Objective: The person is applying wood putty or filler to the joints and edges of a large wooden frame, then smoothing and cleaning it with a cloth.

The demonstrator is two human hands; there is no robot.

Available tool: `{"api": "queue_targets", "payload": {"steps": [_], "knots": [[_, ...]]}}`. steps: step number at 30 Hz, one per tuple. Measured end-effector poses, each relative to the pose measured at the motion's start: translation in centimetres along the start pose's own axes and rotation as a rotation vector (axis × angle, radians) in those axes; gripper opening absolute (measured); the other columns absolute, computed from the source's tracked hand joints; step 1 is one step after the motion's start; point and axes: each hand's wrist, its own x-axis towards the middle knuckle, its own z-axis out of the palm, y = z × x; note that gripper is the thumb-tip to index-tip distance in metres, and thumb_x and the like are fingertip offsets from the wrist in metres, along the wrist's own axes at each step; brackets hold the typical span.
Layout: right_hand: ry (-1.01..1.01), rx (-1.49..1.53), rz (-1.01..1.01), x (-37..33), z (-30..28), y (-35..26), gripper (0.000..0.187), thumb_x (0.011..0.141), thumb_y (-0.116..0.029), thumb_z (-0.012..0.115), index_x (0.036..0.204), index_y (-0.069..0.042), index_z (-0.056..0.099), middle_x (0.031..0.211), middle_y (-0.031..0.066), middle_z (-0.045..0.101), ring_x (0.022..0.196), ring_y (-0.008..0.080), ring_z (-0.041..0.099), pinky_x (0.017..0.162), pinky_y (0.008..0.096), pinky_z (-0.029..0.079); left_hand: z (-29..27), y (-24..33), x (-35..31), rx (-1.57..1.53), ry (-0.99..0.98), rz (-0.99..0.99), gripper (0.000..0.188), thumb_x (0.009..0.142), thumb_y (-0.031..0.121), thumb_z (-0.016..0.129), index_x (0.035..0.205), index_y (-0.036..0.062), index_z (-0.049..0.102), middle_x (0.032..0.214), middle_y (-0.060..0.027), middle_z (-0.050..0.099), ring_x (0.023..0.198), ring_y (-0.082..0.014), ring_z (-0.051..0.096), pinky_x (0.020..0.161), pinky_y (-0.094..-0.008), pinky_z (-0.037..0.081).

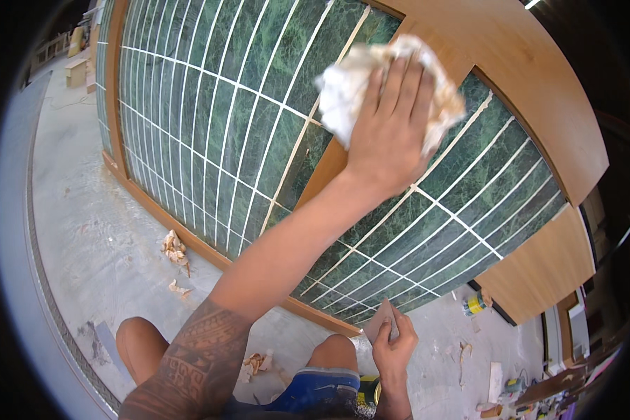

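Observation:
A crumpled white rag with brown stains lies under my left hand, which presses it with its fingers against the upper part of a wooden frame. The frame borders a large panel with a green marble pattern and a grid of white and cream lines. Down at the panel's lower edge, my right hand grips a flat brownish-grey scraper-like piece between thumb and fingers. Its tip is close to the bottom rail; I cannot tell whether they touch. The rag hides part of the wooden divider.
Crumpled stained scraps lie on the grey floor by the panel's base, with more scraps near my knees. A yellow-labelled can stands at right; another can is beside my leg. Tools lie at lower right.

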Motion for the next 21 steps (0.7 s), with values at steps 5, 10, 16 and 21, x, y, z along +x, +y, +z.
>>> {"api": "queue_targets", "payload": {"steps": [5,10,16,21], "knots": [[0.006,-0.009,0.008,-0.8,-0.8,3.3,0.029,0.093,0.0,0.057,0.117,0.009,0.07,0.097,0.0231,0.071,0.088,0.0339,0.071,0.079,0.0403,0.053,0.2,0.5,-4.7,-0.026,-0.053,-0.105,0.078,0.097,0.036,0.06,0.154,-0.0073,0.03,0.158,-0.0328,0.029,0.15,-0.0508,0.023,0.123,-0.0606,0.017],[-0.084,0.009,0.073,-1.4,-1.6,4.3,0.031,0.093,0.0,0.056,0.12,0.009,0.069,0.097,0.0229,0.07,0.089,0.0332,0.07,0.08,0.0398,0.053,0.2,0.9,-9.2,0.07,-0.09,-0.15,0.075,0.094,0.04,0.062,0.146,-0.0089,0.037,0.155,-0.0357,0.028,0.144,-0.0529,0.027,0.12,-0.0621,0.019],[-0.096,0.121,0.022,-0.5,-0.3,4.3,0.03,0.094,0.0,0.057,0.12,0.011,0.067,0.099,0.0223,0.069,0.091,0.032,0.07,0.081,0.0395,0.053,0.6,-0.2,-4.0,0.092,0.046,-0.151,0.073,0.091,0.03,0.067,0.147,-0.0061,0.04,0.154,-0.0281,0.031,0.135,-0.0467,0.035,0.111,-0.0575,0.027],[-0.083,0.12,-0.034,-0.1,-0.2,3.9,0.029,0.093,0.0,0.058,0.118,0.011,0.068,0.098,0.0215,0.069,0.091,0.0315,0.07,0.082,0.0396,0.053,0.1,0.0,-7.5,0.115,-0.008,-0.186,0.067,0.092,0.023,0.067,0.147,-0.0069,0.043,0.155,-0.0239,0.033,0.128,-0.0426,0.039,0.108,-0.0557,0.031]]}}
